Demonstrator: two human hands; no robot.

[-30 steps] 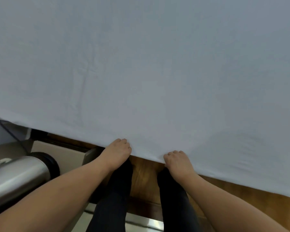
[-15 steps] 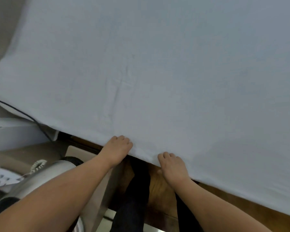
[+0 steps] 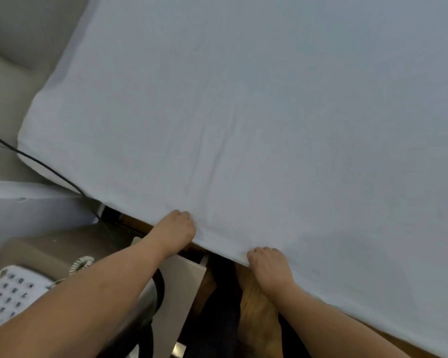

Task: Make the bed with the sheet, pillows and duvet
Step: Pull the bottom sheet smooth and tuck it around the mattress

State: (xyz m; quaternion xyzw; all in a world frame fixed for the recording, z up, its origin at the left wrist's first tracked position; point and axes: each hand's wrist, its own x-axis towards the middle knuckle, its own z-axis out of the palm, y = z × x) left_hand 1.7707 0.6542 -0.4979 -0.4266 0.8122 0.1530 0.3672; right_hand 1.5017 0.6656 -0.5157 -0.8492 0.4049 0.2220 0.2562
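Note:
A pale blue-white sheet [image 3: 269,125] covers the mattress and fills most of the view, with a few faint creases near the middle. My left hand [image 3: 176,231] grips the sheet's near edge, fingers curled under the hem. A little to its right, my right hand [image 3: 265,264] grips the same edge in the same way. The fingertips of both hands are hidden under the cloth. No pillows or duvet are in view.
A bedside table [image 3: 62,244] stands at the lower left with a white telephone [image 3: 11,298] and a metal cylinder partly under my left arm. A black cable [image 3: 44,166] runs across the mattress corner. Wooden floor [image 3: 259,319] and dark trouser legs lie below. A grey wall is upper left.
My view has swung to the left, bringing the mattress corner, wall and telephone into sight. Both hands have stayed gripping the sheet's near edge and have moved slightly along it.

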